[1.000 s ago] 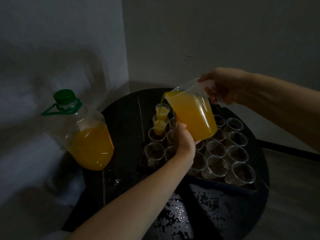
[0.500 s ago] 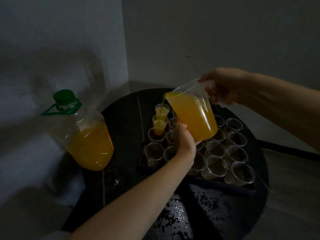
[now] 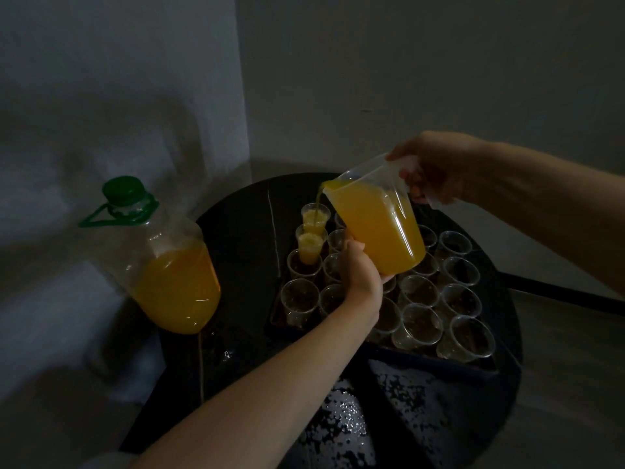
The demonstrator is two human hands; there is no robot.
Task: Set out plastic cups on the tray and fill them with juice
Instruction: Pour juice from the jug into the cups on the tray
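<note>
Orange juice (image 3: 382, 238) pours from your jug (image 3: 380, 182) into the far cup (image 3: 315, 214) on the tray (image 3: 439, 363).
Right hand (image 3: 436, 170) grips the handle, left hand (image 3: 360, 275) cups the base over empty cups (image 3: 421, 323); bottle (image 3: 162, 262) stands left of your fingers.

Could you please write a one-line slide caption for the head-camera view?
Right hand tilts a jug of juice, left hand steadying its base, filling a cup on the tray.

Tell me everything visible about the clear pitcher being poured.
The pitcher is clear, thin-looking plastic, tapering toward its base, mostly full of orange juice. It hangs above the tray, tilted spout-down to the left, a thin stream falling into the far cup. The right hand grips its handle; the left hand cups its lower corner.
</note>
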